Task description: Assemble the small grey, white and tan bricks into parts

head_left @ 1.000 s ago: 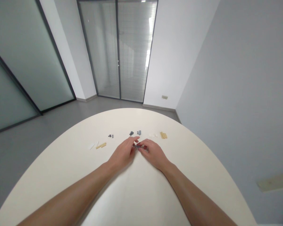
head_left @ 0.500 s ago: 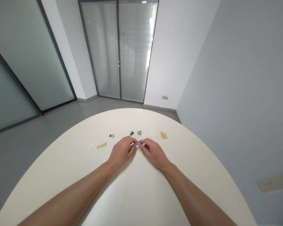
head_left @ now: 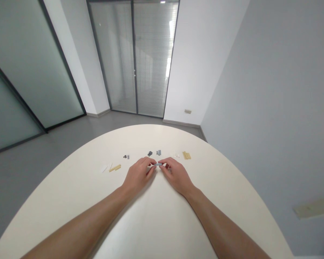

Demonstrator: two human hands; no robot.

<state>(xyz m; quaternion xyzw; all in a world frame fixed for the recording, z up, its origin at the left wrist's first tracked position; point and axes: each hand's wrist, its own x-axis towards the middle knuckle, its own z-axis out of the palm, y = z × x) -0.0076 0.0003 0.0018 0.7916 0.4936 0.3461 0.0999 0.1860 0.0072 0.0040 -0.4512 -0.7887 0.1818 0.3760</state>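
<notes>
Between my two hands is a small grey building-block piece [head_left: 158, 164], held level just over the table. My left hand [head_left: 139, 174] pinches its left end with thumb and fingers. The right end is pinched by my right hand [head_left: 176, 173]. Fingertips cover both ends, so its full shape is hidden. Just beyond the hands lie a cluster of dark grey pieces [head_left: 150, 153] and a cluster of blue-grey pieces [head_left: 158, 152]. To the right are small white pieces [head_left: 176, 155] and a tan group of pieces [head_left: 187, 155].
The round white table [head_left: 156, 223] fills the foreground. On its left side lie tan strips [head_left: 115, 168], thin white strips [head_left: 104, 168] and small black and grey pieces [head_left: 126, 157]. Glass doors with blinds [head_left: 135, 61] and a grey wall [head_left: 283, 90] stand beyond.
The grey piece has tilted slightly in my fingers and shows a lighter face. Both hands stay in nearly the same place. The view has shifted a little.
</notes>
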